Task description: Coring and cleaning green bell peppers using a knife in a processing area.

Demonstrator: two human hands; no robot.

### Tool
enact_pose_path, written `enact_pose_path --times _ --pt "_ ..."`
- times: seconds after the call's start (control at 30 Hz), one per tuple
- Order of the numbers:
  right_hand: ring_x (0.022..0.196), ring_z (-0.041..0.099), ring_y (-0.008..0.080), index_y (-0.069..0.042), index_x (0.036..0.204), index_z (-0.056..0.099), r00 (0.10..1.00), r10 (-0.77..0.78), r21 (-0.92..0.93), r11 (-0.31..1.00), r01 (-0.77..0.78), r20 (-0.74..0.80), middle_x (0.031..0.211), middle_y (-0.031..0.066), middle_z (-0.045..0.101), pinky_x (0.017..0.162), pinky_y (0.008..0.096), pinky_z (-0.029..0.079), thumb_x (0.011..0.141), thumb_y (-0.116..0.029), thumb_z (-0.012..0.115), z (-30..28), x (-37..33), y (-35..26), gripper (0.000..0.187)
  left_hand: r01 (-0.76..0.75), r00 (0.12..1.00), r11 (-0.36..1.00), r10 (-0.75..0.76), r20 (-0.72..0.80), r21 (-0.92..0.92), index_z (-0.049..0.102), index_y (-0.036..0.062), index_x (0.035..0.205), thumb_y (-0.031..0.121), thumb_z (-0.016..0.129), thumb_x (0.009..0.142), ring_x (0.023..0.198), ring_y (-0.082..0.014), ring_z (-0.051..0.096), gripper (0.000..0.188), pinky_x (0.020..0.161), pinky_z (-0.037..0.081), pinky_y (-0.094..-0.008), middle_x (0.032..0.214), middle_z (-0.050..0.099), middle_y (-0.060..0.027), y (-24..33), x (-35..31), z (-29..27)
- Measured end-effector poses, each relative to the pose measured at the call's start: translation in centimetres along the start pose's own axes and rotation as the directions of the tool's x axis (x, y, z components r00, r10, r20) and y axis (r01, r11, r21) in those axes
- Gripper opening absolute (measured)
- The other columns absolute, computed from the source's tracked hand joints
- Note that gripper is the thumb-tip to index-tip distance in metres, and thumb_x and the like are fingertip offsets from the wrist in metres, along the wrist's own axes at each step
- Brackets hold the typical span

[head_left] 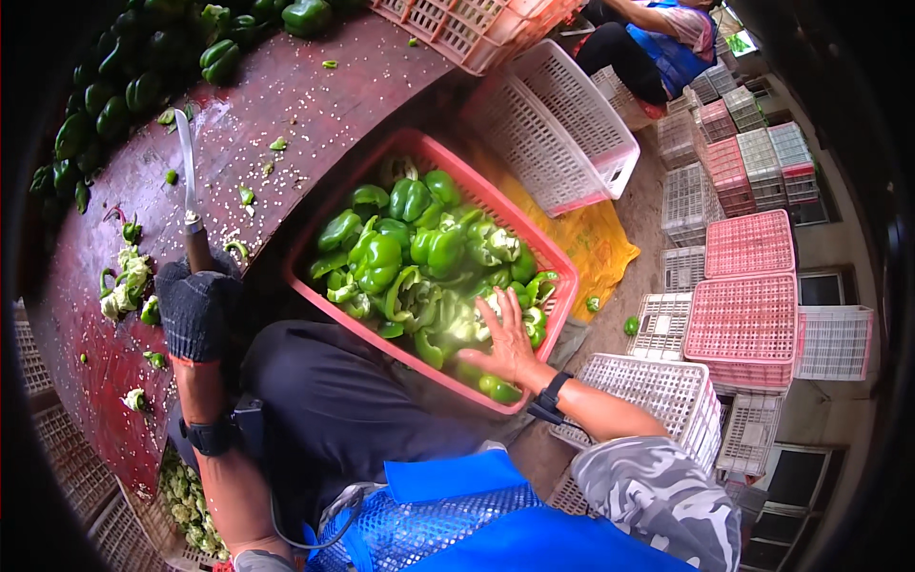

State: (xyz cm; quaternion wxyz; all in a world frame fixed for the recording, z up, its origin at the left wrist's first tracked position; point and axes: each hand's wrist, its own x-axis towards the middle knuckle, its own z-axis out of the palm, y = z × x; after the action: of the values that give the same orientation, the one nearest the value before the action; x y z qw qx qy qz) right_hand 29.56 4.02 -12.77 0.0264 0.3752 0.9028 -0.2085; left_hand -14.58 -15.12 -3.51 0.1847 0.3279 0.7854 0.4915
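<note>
My left hand (197, 303), in a dark knit glove, is closed round the handle of a knife (188, 176), its blade pointing up over the table's edge. Bare and with fingers spread, my right hand (505, 341) rests on cut green bell peppers (376, 257) in a red plastic crate (419, 378). Some of the peppers are whole-looking, others are halves with pale insides showing. Pepper cores (126, 286) and scattered seeds lie on the dark red table (315, 100) near my left hand.
Whole green peppers (114, 91) are heaped at the table's far left. White crates (553, 124) stand beyond the red crate, near a yellow sack (596, 253). Stacked crates (743, 319) line the right side. Another person (648, 48) sits at the far right. Cores fill a container (186, 500) below the table.
</note>
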Motion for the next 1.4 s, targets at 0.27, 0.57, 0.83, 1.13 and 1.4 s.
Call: enact_pose_path --times 0.27,0.57,0.83,1.13,1.4 --pt "0.152 0.0 0.0483 -0.008 0.152 0.041 0.99 0.004 -0.082 0.997 0.007 0.137 0.164 0.0239 0.008 0.113 0.0695 0.02 0.078 -0.07 0.068 2.1 -0.6 -1.5 0.1 0.197 0.978 0.98 -0.196 -0.071 0.009 0.068 -0.0014 0.073 0.007 0.065 0.072 0.059 -0.02 0.061 0.009 0.054 0.047 -0.0294 0.066 0.062 -0.0084 0.3 1.8 -0.9" --pt "0.149 0.008 0.0508 -0.005 0.146 0.044 0.998 -0.055 -0.024 0.998 0.054 -0.041 0.16 0.0244 0.015 0.118 0.0615 0.02 0.075 -0.053 0.076 6.7 0.0 1.0 0.091 0.231 0.926 0.94 -0.291 -0.239 -0.25 0.062 0.0006 0.069 0.007 0.058 0.059 0.054 -0.0154 0.054 0.013 0.049 0.04 -0.0282 0.064 0.06 -0.0046 2.3 2.0 1.9" --pt "0.149 0.022 0.0469 -0.003 0.138 0.057 0.972 -0.057 -0.077 0.994 0.077 0.229 0.159 0.0271 0.03 0.114 0.0568 0.036 0.086 -0.049 0.07 -2.2 0.8 -0.9 0.07 0.113 0.971 0.925 -0.179 -0.155 -0.363 0.063 0.0006 0.07 0.003 0.062 0.069 0.054 -0.0153 0.056 0.002 0.05 0.041 -0.03 0.065 0.061 -0.0054 -1.1 0.6 2.4" --pt "0.152 0.016 0.041 -0.003 0.151 0.04 0.987 0.043 -0.304 0.949 -0.089 -0.156 0.162 0.0231 0.025 0.119 0.0608 0.011 0.092 -0.064 0.056 -1.4 6.3 7.4 0.087 0.112 0.984 0.969 -0.139 -0.112 -0.219 0.064 -0.0015 0.07 0.004 0.063 0.067 0.052 -0.0158 0.056 0.006 0.05 0.042 -0.03 0.063 0.061 -0.0061 -1.0 2.9 1.8" --pt "0.149 0.013 0.0469 -0.003 0.148 0.044 0.993 0.005 -0.358 0.933 -0.048 -0.12 0.158 0.0294 0.027 0.117 0.0641 0.008 0.091 -0.068 0.053 1.2 7.9 9.2 0.087 0.216 0.96 0.953 -0.247 -0.129 -0.214 0.063 -0.0018 0.074 0.004 0.064 0.065 0.052 -0.0155 0.056 0.011 0.049 0.042 -0.0284 0.063 0.059 -0.0058 2.1 1.5 -0.5"
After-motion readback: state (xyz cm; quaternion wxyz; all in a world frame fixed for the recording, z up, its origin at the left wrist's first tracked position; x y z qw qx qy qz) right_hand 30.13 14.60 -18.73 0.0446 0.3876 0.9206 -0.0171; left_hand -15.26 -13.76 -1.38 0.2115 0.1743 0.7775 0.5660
